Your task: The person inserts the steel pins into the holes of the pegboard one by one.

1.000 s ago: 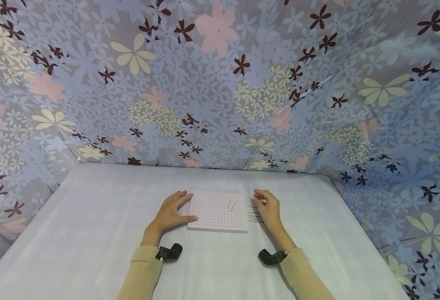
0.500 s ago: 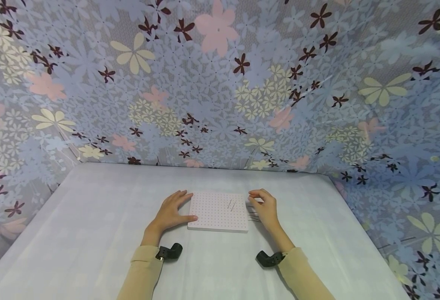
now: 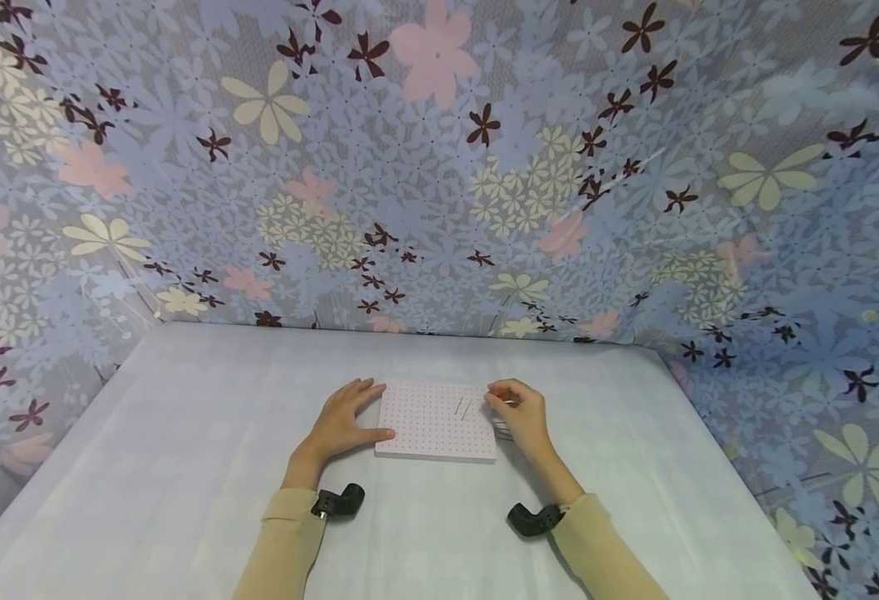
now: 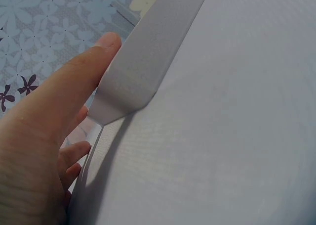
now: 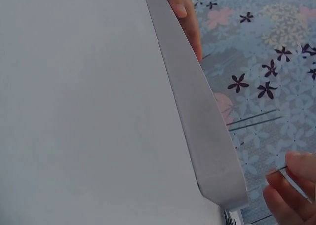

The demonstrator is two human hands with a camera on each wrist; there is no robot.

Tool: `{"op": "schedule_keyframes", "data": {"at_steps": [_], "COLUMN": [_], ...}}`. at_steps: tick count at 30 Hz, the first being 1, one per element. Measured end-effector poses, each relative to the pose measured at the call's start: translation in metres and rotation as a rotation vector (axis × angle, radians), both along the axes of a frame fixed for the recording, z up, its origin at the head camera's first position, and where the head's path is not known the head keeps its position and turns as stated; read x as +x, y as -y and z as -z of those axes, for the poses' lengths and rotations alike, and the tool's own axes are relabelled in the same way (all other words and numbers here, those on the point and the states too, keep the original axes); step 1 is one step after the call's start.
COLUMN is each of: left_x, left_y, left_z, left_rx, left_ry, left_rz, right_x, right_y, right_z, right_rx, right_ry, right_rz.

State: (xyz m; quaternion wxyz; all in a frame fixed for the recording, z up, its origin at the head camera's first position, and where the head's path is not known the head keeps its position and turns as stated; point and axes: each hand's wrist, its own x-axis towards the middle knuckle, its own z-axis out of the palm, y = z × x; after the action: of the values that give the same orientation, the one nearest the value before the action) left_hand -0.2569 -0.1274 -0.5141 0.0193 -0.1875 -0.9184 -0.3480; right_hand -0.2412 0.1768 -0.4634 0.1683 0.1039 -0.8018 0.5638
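Observation:
A white pegboard (image 3: 427, 440) with rows of small holes lies on the table in the head view. Two thin metal pins (image 3: 466, 410) stand up from its right half; they also show beyond the board edge in the right wrist view. My left hand (image 3: 337, 422) rests along the board's left side, its thumb on the near-left edge. Above the board's far-right corner, my right hand (image 3: 523, 419) pinches a thin metal pin (image 5: 282, 169) between thumb and index finger. Several loose pins (image 3: 502, 430) lie beside the board, partly hidden under the right hand.
A pale cloth (image 3: 424, 533) covers the table. Behind it and at the sides hangs a flowered fabric (image 3: 409, 167). A black wrist camera (image 3: 340, 502) is strapped to the left wrist, another black camera (image 3: 533, 520) to the right.
My right hand has moved left from over the loose pins to the board's right edge, thumb and index finger together. The left hand and board stay in place.

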Motion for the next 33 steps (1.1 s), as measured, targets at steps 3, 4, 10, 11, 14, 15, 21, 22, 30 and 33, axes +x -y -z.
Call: {"op": "schedule_keyframes", "data": {"at_steps": [3, 4, 10, 11, 14, 15, 21, 22, 30, 33], "left_x": [0.001, 0.001, 0.001, 0.001, 0.001, 0.001, 0.001, 0.001, 0.001, 0.001], "left_y": [0.0, 0.0, 0.0, 0.0, 0.0, 0.0, -0.001, -0.001, -0.001, -0.002], "left_z": [0.0, -0.001, -0.001, -0.001, -0.001, -0.001, -0.002, -0.002, -0.003, -0.002], "left_rx": [0.001, 0.002, 0.002, 0.002, 0.006, 0.006, -0.002, -0.003, 0.002, -0.005], "left_ry": [0.005, 0.005, 0.002, -0.001, -0.003, -0.003, -0.004, -0.006, -0.001, -0.005], "left_rz": [-0.001, -0.002, -0.003, -0.001, 0.002, 0.003, 0.005, 0.006, 0.001, 0.004], "right_x": [0.003, 0.003, 0.001, 0.001, 0.001, 0.001, 0.003, 0.003, 0.003, 0.004], "right_y": [0.002, 0.003, 0.005, 0.006, 0.007, 0.008, 0.011, 0.011, 0.013, 0.015], "right_z": [-0.002, -0.001, 0.004, 0.005, 0.006, 0.005, 0.005, 0.005, 0.007, 0.007], "right_rx": [-0.007, -0.014, -0.04, -0.037, -0.025, -0.023, -0.006, -0.007, -0.009, 0.004], "right_ry": [0.008, 0.015, 0.041, 0.045, 0.058, 0.064, 0.061, 0.059, 0.042, 0.043], "right_rz": [-0.04, -0.054, -0.126, -0.133, -0.145, -0.147, -0.169, -0.175, -0.217, -0.218]}}
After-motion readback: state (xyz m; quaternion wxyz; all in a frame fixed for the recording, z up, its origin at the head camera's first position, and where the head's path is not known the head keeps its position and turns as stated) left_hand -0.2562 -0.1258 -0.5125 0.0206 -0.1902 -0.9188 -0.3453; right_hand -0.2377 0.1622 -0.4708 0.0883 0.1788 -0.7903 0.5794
